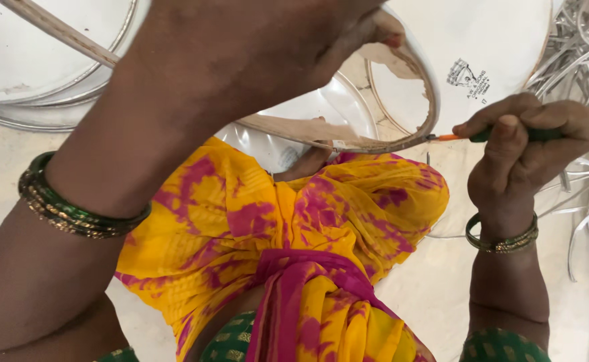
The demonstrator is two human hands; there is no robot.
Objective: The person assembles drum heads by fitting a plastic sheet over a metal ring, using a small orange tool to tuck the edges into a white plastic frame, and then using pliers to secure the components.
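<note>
My left hand (254, 47) grips the rim of a round white plate (402, 94), held tilted above my lap; a brown strip runs along its edge. In my right hand (529, 144) is a small green-handled tool (509, 135) with an orange neck, its tip touching the plate's rim at the lower right. Green and gold bangles sit on both wrists. My lap below is covered by yellow and pink cloth (288, 248).
Stacked white plates (46, 60) lie at the top left, another white plate (502, 40) with a printed mark at the top right. A heap of thin silvery strips (579, 60) fills the right edge. A pale floor (442, 288) shows under the right arm.
</note>
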